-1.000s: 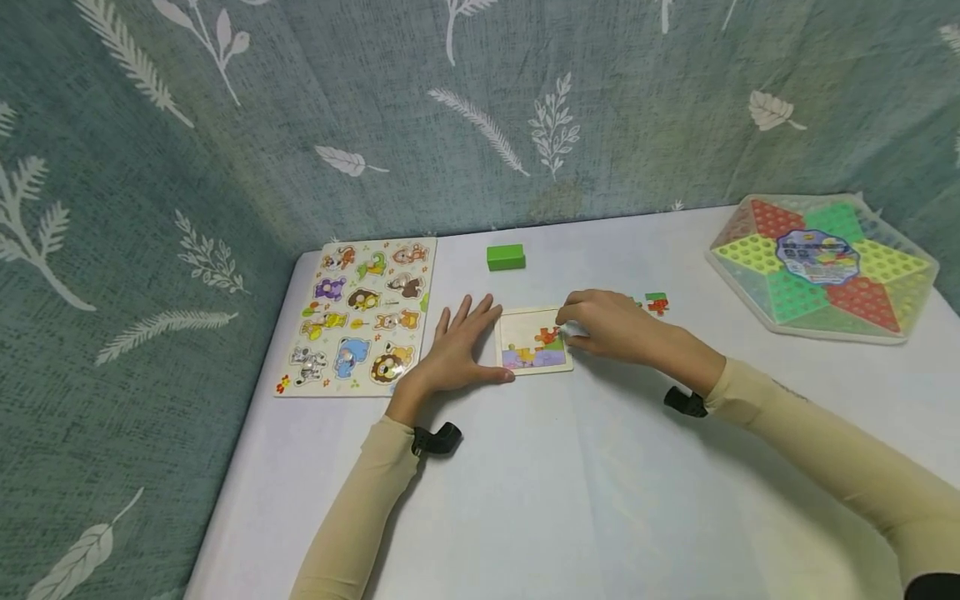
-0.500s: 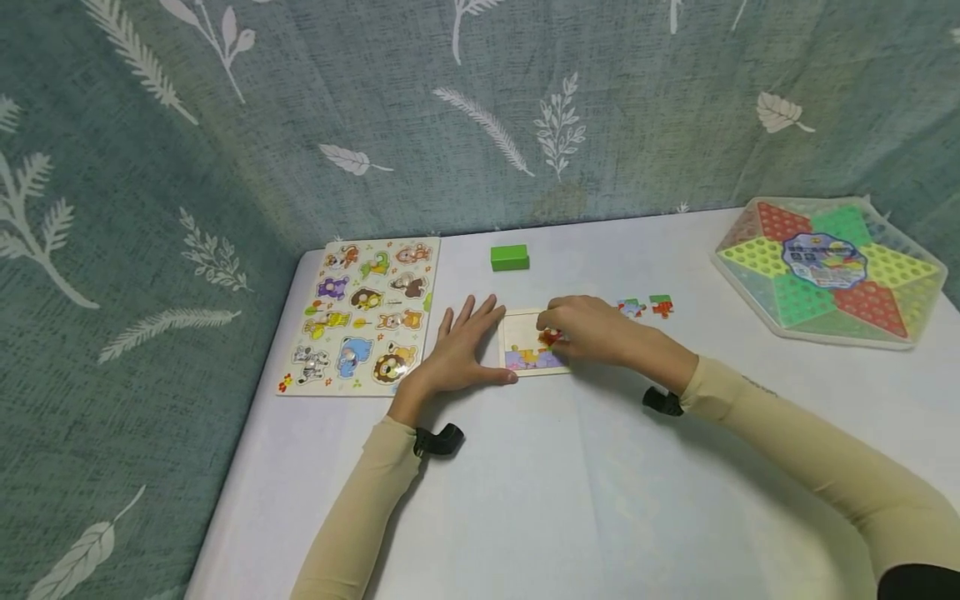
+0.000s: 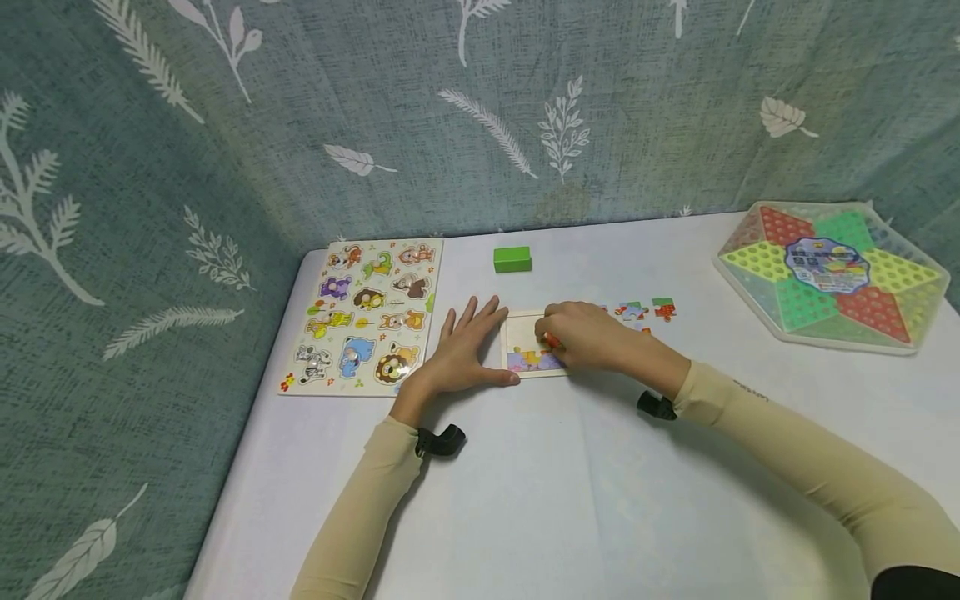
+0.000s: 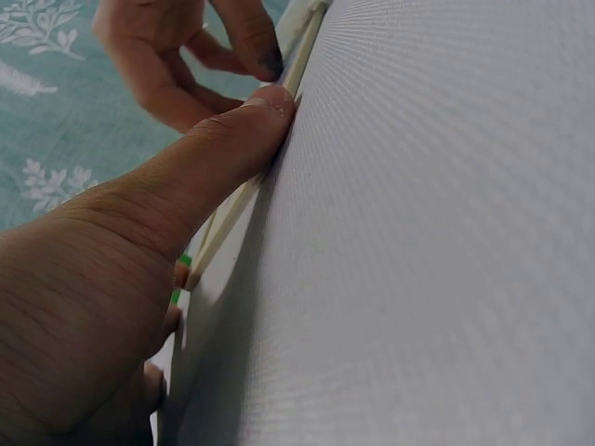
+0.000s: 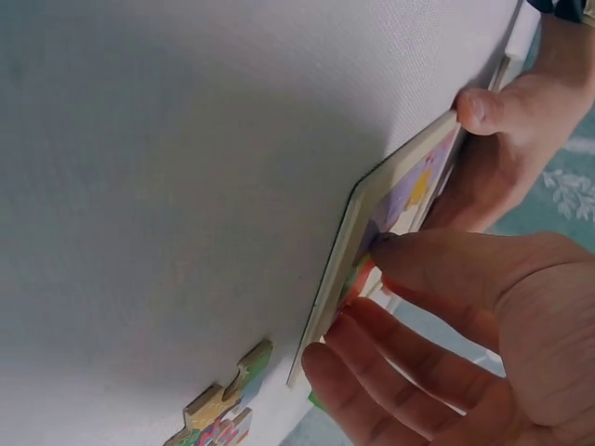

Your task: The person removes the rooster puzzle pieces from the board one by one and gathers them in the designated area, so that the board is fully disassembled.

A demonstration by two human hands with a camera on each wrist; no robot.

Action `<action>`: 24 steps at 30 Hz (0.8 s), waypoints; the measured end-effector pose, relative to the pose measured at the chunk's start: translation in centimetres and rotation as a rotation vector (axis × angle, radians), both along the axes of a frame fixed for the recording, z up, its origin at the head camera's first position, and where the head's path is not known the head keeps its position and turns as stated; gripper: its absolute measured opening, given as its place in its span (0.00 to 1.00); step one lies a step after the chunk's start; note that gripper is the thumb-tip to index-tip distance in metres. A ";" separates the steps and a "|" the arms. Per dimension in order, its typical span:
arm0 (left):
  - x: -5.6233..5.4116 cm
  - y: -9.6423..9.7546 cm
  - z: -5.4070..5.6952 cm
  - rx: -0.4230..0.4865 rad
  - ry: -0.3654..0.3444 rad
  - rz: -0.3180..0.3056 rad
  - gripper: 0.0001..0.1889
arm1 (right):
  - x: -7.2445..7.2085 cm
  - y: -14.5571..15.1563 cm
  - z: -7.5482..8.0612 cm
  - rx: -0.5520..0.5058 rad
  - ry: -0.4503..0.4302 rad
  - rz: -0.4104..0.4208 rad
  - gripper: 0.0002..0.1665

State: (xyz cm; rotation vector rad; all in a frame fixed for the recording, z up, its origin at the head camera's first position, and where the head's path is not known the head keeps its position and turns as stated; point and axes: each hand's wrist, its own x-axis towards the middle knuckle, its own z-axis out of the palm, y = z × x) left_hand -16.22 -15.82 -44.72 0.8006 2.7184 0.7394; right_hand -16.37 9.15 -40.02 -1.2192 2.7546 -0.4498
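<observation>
A small wooden jigsaw tray [image 3: 520,332] lies on the table, with purple and yellow pieces [image 3: 529,360] fitted along its near side. My left hand [image 3: 459,360] is spread flat at the tray's left, its thumb resting against the near left corner. Over the tray's right half, my right hand [image 3: 588,335] pinches a red jigsaw piece [image 5: 373,281] between thumb and fingers. That piece is mostly hidden by the hand. Several loose jigsaw pieces [image 3: 664,308] lie beyond and right of the right hand; some show in the right wrist view as a wooden-edged piece [image 5: 216,401].
An animal knob puzzle board [image 3: 363,319] is at the left. A green block [image 3: 512,259] stands behind the tray. At the far right sits a hexagonal box [image 3: 832,275] with coloured pegs. Patterned cloth [image 3: 375,108] hangs behind the white table [image 3: 510,492].
My right hand has moved left from the tray's right edge to over the red piece, uncovering loose pieces behind it. The left hand keeps its place.
</observation>
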 end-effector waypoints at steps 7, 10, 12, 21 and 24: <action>0.0 0.0 0.0 -0.006 -0.001 0.002 0.58 | 0.0 0.0 -0.2 -0.001 0.017 -0.007 0.11; 0.1 0.1 0.0 -0.004 0.001 0.003 0.58 | 0.0 -0.1 -0.2 0.010 0.028 -0.013 0.11; 0.1 0.1 0.1 -0.002 0.001 0.004 0.58 | 0.1 -0.1 -0.2 0.012 0.032 -0.013 0.10; 0.1 0.0 0.0 0.006 -0.007 0.002 0.58 | 0.3 -0.2 -0.1 -0.012 0.048 -0.013 0.09; 0.1 0.0 0.0 0.000 -0.005 0.003 0.58 | 0.3 -0.2 -0.1 -0.023 0.045 -0.013 0.09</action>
